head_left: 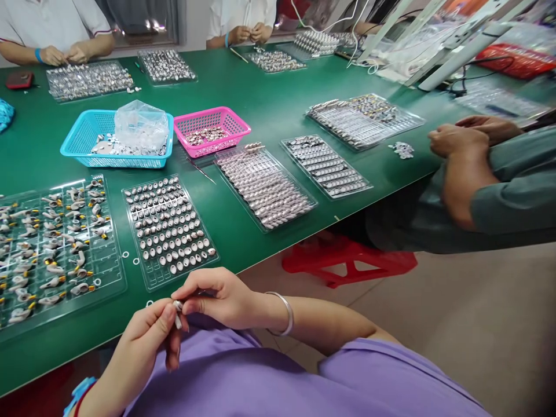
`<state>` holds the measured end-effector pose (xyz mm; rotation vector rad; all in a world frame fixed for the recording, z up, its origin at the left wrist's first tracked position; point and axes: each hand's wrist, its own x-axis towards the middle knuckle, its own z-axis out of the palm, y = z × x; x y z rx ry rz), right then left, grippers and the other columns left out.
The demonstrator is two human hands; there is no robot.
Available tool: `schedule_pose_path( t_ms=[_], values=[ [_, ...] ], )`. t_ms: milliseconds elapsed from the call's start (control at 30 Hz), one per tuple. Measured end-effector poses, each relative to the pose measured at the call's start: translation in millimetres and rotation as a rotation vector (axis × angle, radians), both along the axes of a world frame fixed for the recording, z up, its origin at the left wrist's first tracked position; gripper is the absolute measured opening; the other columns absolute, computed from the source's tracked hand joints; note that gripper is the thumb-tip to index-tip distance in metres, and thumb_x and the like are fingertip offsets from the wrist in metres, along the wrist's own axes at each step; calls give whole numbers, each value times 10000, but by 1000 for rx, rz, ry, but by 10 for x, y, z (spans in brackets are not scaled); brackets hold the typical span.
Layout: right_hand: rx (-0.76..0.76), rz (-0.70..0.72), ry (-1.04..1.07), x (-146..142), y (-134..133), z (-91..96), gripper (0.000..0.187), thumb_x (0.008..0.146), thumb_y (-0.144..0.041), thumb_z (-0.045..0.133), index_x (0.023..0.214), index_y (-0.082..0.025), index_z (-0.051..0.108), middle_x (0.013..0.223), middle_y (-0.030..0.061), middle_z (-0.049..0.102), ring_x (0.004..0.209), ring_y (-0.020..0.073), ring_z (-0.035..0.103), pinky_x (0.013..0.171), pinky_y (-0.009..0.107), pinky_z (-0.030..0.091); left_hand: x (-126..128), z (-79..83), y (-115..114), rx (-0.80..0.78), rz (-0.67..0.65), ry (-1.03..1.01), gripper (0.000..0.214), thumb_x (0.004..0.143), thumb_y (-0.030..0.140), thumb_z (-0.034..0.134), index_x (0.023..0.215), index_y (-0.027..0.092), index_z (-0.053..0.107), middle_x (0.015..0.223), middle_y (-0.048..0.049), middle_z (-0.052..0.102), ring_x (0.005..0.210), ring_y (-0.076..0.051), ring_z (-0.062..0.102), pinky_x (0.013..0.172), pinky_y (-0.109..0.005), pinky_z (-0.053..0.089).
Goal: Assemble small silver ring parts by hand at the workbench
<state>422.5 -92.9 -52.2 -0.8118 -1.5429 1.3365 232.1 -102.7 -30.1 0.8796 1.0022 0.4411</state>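
My left hand [145,336] and my right hand [217,298] meet above my lap at the near table edge. Both pinch one small white and silver part [178,310] between their fingertips. A silver bangle [284,313] circles my right wrist. Just beyond the hands lies a clear tray of small silver caps [167,229] in rows. To its left sits a clear tray of white parts with yellow tips [52,243].
On the green table [260,104] stand a blue basket [115,139] with a plastic bag, a pink basket [211,130] and more trays of metal parts [264,185]. Other people's hands work at the right [460,139] and far side [65,55]. A red stool [347,260] stands below.
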Motion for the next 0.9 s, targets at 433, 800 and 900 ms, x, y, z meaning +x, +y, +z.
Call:
schedule_pose_path(
  t_ms=[433,800,900],
  values=[
    [227,-133,-52,-67,-35,-7,135,898,-259,633,925,-139,688,837,69,706,765,128,664,742,251,571,16,63,-10,426,-65,233,485,890,611,467,659,189,531,488,33,533,448,-110,499,473,-218,386],
    [319,-187,-115,-59,-111,15,135,918,-188,585,973,-134,695,872,77,692,746,111,677,702,208,592,45,81,-24,645,-88,332,436,941,503,411,630,212,504,488,27,523,446,-125,464,461,-230,372],
    [337,-209,-96,-71,-105,23,118,905,-174,602,962,-142,701,843,66,697,736,110,677,694,197,591,54,107,-33,753,-76,391,453,943,490,414,596,210,491,490,26,517,444,-115,446,460,-226,350]
  ],
)
